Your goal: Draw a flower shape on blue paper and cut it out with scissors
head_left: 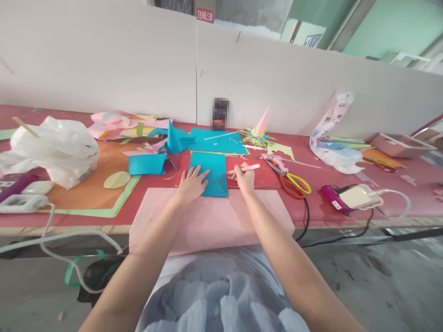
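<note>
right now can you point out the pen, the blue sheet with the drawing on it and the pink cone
pen (254, 167), head view, on the back end of its barrel
blue sheet with the drawing (215, 162), head view, on its bare upper part
pink cone (262, 121), head view, on its side

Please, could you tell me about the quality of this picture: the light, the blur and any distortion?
Head view: diffuse light, only soft shadows on the pink block; slight overall softness, though the outline drawn on the blue sheet remains visible; wide-angle stretching of the forearms; a pixelated patch against the white partition.
</note>
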Available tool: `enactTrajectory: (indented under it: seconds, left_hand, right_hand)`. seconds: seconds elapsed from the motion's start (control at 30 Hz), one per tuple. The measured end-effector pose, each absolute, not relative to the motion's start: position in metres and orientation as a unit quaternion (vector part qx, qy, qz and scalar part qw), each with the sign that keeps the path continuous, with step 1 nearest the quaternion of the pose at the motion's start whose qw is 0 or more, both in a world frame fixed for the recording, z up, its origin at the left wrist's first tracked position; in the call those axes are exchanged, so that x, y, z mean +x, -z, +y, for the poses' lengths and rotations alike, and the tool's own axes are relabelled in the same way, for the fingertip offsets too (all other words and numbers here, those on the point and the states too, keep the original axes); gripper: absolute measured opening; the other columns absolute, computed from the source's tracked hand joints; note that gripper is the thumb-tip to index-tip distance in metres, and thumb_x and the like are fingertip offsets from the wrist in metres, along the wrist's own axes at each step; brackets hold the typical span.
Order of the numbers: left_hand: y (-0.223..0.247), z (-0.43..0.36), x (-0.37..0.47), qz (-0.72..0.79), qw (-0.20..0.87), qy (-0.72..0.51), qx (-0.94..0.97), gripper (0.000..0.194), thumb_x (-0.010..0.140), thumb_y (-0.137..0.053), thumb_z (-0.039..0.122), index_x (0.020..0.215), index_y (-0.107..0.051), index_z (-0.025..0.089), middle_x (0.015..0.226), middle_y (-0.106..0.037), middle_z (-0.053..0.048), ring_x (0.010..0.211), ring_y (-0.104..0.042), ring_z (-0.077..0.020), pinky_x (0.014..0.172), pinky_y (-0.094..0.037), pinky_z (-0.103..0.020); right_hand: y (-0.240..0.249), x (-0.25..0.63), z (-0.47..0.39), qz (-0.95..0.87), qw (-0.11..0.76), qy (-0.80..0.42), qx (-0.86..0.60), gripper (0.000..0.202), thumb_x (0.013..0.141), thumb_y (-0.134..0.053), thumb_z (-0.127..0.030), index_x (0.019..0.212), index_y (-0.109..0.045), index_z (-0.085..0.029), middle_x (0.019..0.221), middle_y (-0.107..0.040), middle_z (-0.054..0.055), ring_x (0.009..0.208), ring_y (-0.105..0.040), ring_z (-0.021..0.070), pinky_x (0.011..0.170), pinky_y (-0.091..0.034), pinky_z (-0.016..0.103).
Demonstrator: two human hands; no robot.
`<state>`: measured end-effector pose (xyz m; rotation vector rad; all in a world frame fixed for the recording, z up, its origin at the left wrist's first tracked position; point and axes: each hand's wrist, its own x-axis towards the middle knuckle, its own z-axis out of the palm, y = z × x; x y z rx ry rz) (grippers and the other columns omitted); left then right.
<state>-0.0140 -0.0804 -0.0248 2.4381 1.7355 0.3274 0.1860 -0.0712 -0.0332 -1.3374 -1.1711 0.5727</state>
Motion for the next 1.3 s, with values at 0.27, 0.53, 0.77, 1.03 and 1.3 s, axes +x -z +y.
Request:
enactTrajectory:
  seconds: [0.27,0.53,0.77,1.03,1.3]
  left_hand:
    - [0.0238,-0.0798,-0.0142,0.58,0.067,-0.099,0.806,0.047,0.092,-0.029,0.039,0.139,-0.036,0.034,0.152,-0.025,0.0,0.14,-0.02,-0.0267,0.112,-0.019,-0.05]
    - [0.024,-0.08,-0.0138,0.577,0.072,-0.104,0.807,0.048,0.092,-0.028,0.039,0.139,-0.037,0.033,0.152,-0.025,-0.002,0.14,-0.02,-0.0265,0.112,-0.019,-0.05]
    - [0.0237,-0.0809,-0.0139,0.577,0.069,-0.103,0.807,0.047,0.092,-0.028,0.039,0.139,-0.037,0.034,0.152,-0.026,-0.001,0.139,-0.021,-0.0264,0.111,-0.019,-0.05]
    - [0.0221,-0.0817,-0.0134,0.578,0.062,-0.1,0.807,0.047,0.093,-0.028,0.038,0.139,-0.036,0.034,0.151,-0.026,-0.001,0.139,-0.022,-0.0258,0.111,-0.02,-0.05]
    - [0.0249,-0.0805,-0.0141,0.575,0.057,-0.104,0.809,0.047,0.093,-0.029,0.038,0.139,-0.037,0.033,0.152,-0.026,-0.002,0.139,-0.022,-0.0265,0.111,-0.02,-0.05]
  right_hand:
    - [0.0355,0.1881,-0.0698,-0.487,0.602,-0.273,-0.57,0.021,0.075,-0.049,-0.025,0.059,-0.037,-0.023,0.042,-0.058,-0.005,0.039,-0.055,0.0125,0.043,-0.041,0.02]
    - [0.0362,0.1883,-0.0693,-0.493,0.602,-0.251,-0.576,0.021,0.076,-0.05,-0.028,0.059,-0.037,-0.024,0.04,-0.054,-0.007,0.045,-0.059,0.014,0.045,-0.045,0.021]
    - [0.0343,0.188,-0.0693,-0.467,0.624,-0.288,-0.556,0.019,0.076,-0.049,-0.029,0.061,-0.038,-0.024,0.042,-0.056,-0.007,0.041,-0.056,0.0126,0.047,-0.047,0.022]
    - [0.0358,0.1883,-0.07,-0.512,0.587,-0.248,-0.577,0.022,0.078,-0.049,-0.029,0.059,-0.038,-0.023,0.042,-0.058,-0.006,0.044,-0.059,0.0132,0.048,-0.044,0.02]
    - [0.0386,0.1884,-0.0678,-0.524,0.587,-0.277,-0.551,0.023,0.075,-0.049,-0.025,0.057,-0.035,-0.023,0.044,-0.061,-0.005,0.036,-0.052,0.0113,0.043,-0.039,0.02]
